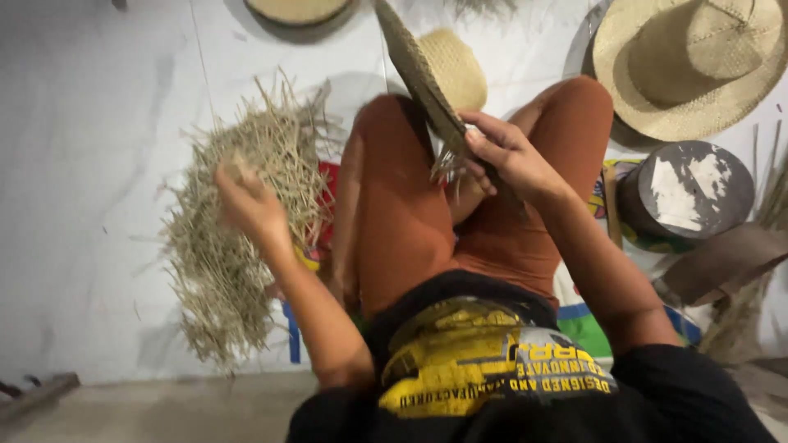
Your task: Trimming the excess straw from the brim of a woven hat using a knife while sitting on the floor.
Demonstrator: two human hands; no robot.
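My right hand (505, 156) grips the brim edge of a half-woven straw hat (439, 78) that stands on edge over my knees, loose strand ends hanging below my fingers. My left hand (250, 201) is blurred, raised over a pile of loose dry straw (238, 221) on the floor to my left, fingers curled; I cannot tell whether it holds a strand. I sit on the floor in rust-coloured trousers.
A finished straw hat (689, 61) lies at the upper right, with a round grey hat block (685, 189) and a brown piece below it. Another hat brim (300, 10) shows at the top edge. Long straw stalks lie at the far right.
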